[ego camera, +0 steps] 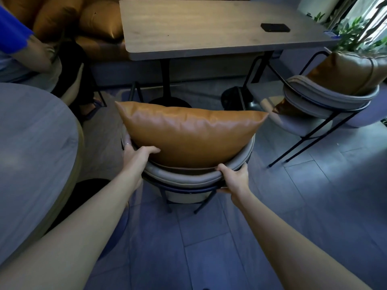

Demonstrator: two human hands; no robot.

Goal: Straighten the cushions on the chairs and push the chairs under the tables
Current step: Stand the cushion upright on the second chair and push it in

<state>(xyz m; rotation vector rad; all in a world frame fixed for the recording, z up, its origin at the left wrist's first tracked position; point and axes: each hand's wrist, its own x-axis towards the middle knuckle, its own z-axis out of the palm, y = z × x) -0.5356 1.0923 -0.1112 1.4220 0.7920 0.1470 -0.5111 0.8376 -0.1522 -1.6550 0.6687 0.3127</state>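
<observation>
Both hands, left hand (137, 156) and right hand (235, 178), grip the grey curved-back metal-legged chair (188, 178) at frame centre; its tan leather cushion (188, 132) (upright) may topple if shoved against the rectangular wooden table (209, 28).

- The chair (188, 178) seat is hidden behind the cushion (188, 135) and the curved backrest.
- Left hand (136, 155) — its fingers wrap out of sight around the backrest's left edge.
- The round table (35, 143) is cut off by the left edge.
- The second chair (326, 97) and its cushion (351, 72) run past the right edge.
- A person's sleeve (12, 32) — cropped at the top left corner.
</observation>
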